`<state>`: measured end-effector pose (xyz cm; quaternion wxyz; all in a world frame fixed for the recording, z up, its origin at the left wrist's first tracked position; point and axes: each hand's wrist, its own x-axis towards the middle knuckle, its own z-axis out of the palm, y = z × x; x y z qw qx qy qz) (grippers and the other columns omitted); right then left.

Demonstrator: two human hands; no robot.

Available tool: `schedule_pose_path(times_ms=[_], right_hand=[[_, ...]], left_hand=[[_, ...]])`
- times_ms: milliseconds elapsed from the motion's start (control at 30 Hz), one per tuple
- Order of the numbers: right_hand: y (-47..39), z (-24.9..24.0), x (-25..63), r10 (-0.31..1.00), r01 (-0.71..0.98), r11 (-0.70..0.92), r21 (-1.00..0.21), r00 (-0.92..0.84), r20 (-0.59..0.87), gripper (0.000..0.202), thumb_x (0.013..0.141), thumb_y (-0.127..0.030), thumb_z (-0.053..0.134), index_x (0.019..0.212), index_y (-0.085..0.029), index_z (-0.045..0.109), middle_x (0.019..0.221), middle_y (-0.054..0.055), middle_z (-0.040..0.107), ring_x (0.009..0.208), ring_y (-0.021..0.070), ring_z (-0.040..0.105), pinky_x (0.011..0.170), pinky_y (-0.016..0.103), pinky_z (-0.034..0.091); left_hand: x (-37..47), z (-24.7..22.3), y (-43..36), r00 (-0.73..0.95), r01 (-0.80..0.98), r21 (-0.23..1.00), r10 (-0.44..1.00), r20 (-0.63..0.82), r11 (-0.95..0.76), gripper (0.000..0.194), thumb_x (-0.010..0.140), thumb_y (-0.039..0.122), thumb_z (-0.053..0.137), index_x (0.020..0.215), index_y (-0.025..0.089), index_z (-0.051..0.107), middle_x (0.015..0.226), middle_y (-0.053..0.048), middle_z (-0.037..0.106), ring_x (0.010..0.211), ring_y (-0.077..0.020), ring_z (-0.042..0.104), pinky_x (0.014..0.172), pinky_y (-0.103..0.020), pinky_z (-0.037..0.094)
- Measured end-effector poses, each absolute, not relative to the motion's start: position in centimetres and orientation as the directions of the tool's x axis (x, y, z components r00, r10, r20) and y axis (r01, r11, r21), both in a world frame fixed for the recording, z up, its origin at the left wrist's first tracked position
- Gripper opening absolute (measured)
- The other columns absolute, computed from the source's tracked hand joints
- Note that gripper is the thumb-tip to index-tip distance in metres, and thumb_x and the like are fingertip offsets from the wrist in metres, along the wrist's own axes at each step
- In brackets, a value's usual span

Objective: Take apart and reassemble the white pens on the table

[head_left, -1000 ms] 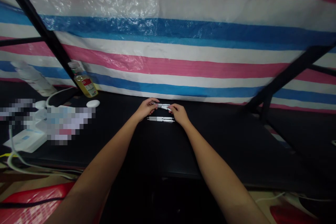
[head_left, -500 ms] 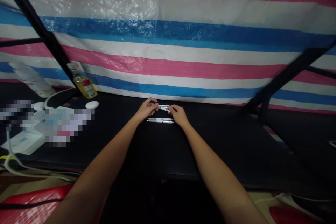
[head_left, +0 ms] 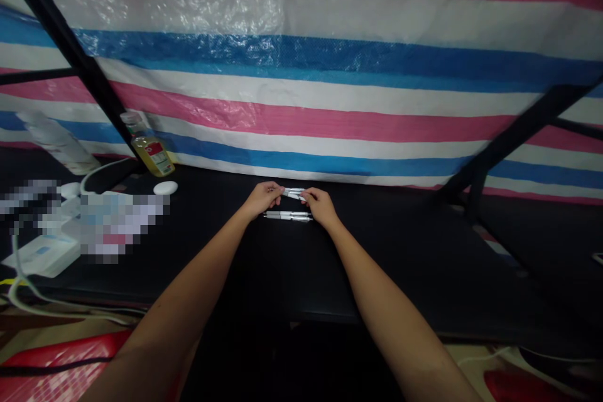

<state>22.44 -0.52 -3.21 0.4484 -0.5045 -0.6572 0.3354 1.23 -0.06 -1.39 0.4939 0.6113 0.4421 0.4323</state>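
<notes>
Two or more silver-white pens (head_left: 294, 193) lie between my hands near the back of the black table. My left hand (head_left: 264, 198) is closed, its thumb and fingers pinching the left end of these pens. At their right end, my right hand (head_left: 321, 204) grips with thumb and fingertips. Just nearer to me, more silver pens (head_left: 287, 216) with grey grips lie side by side on the table, apart from both hands. My fingers cover the ends of the upper pens.
A striped plastic sheet (head_left: 306, 94) hangs behind the black table (head_left: 282, 276). On the left stand a bottle of yellow liquid (head_left: 157, 156) and a white bottle (head_left: 61, 141), with a white oval object (head_left: 166, 188), a white box (head_left: 44, 254) and cables. Black frame bars (head_left: 513, 132) slant at both sides.
The fingers of my left hand have curled in closer around the left end of the upper pens. My right hand and the lower pens stay where they were.
</notes>
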Motion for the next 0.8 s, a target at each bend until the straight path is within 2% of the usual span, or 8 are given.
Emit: schedule_pose_path(times_ms=[67, 200, 367, 467, 567, 667, 800], right_hand=[[-0.5, -3.1, 22.4, 0.966, 0.365, 0.258, -0.894, -0.099, 0.238, 0.025, 0.084, -0.036, 0.054, 0.081, -0.018, 0.071, 0.069, 0.002, 0.066, 0.063, 0.0159, 0.054, 0.062, 0.027, 0.039], [-0.5, -2.7, 22.4, 0.971, 0.367, 0.235, -0.900, -0.130, 0.200, 0.024, 0.083, -0.035, 0.054, 0.080, -0.017, 0.071, 0.065, 0.001, 0.064, 0.059, 0.0150, 0.051, 0.059, 0.027, 0.037], [-0.5, -2.6, 22.4, 0.974, 0.294, 0.222, -0.930, -0.112, 0.197, 0.028, 0.082, -0.040, 0.056, 0.081, -0.017, 0.071, 0.062, 0.000, 0.061, 0.054, 0.0130, 0.044, 0.053, 0.026, 0.031], [-0.6, -2.4, 22.3, 0.982, 0.132, 0.181, -0.975, -0.071, 0.173, 0.034, 0.082, -0.048, 0.061, 0.083, -0.016, 0.071, 0.062, 0.001, 0.060, 0.052, 0.0116, 0.043, 0.051, 0.026, 0.030], [-0.8, -2.0, 22.2, 0.995, -0.136, 0.070, -0.988, -0.056, 0.078, 0.040, 0.081, -0.055, 0.065, 0.086, -0.016, 0.069, 0.062, 0.001, 0.058, 0.050, 0.0100, 0.042, 0.049, 0.025, 0.029], [-0.9, -1.2, 22.3, 0.989, -0.392, -0.079, -0.917, -0.145, -0.023, 0.042, 0.086, -0.057, 0.060, 0.093, -0.017, 0.066, 0.068, 0.003, 0.061, 0.052, 0.0116, 0.047, 0.048, 0.024, 0.032], [-1.2, -0.1, 23.0, 0.948, -0.572, -0.249, -0.781, -0.310, -0.075, 0.047, 0.096, -0.057, 0.039, 0.109, -0.018, 0.062, 0.088, 0.011, 0.067, 0.069, 0.0182, 0.058, 0.052, 0.028, 0.043]], left_hand=[[1.0, -1.7, 0.1, 0.257, 0.124, 0.980, 0.959, 0.122, -0.158, 0.026, 0.084, 0.041, 0.068, 0.078, 0.017, 0.060, 0.058, 0.000, 0.060, 0.044, -0.0078, 0.043, 0.046, -0.022, 0.026], [0.7, -2.1, 0.2, 0.273, 0.082, 0.975, 0.945, 0.179, -0.208, 0.023, 0.082, 0.037, 0.072, 0.079, 0.017, 0.060, 0.062, -0.001, 0.063, 0.048, -0.0083, 0.047, 0.050, -0.022, 0.032], [0.8, -1.6, -0.2, 0.270, 0.040, 0.985, 0.951, 0.152, -0.168, 0.023, 0.081, 0.037, 0.073, 0.083, 0.017, 0.061, 0.061, 0.000, 0.062, 0.047, -0.0086, 0.049, 0.048, -0.022, 0.033], [0.9, -1.3, -0.3, 0.258, -0.015, 0.991, 0.958, 0.129, -0.130, 0.024, 0.080, 0.037, 0.074, 0.088, 0.016, 0.065, 0.056, 0.002, 0.058, 0.045, -0.0081, 0.046, 0.046, -0.021, 0.032], [0.9, -1.3, -0.1, 0.257, -0.064, 0.991, 0.958, 0.129, -0.117, 0.026, 0.079, 0.037, 0.076, 0.090, 0.015, 0.067, 0.058, 0.000, 0.061, 0.046, -0.0077, 0.047, 0.047, -0.021, 0.033], [0.8, -1.3, 0.1, 0.250, -0.119, 0.987, 0.958, 0.137, -0.110, 0.028, 0.078, 0.037, 0.077, 0.089, 0.014, 0.067, 0.063, -0.002, 0.065, 0.047, -0.0073, 0.049, 0.047, -0.021, 0.033], [0.7, -1.2, 0.2, 0.254, -0.179, 0.983, 0.963, 0.091, -0.046, 0.036, 0.084, 0.045, 0.070, 0.097, 0.012, 0.069, 0.080, -0.009, 0.073, 0.046, -0.0074, 0.053, 0.045, -0.021, 0.034]])
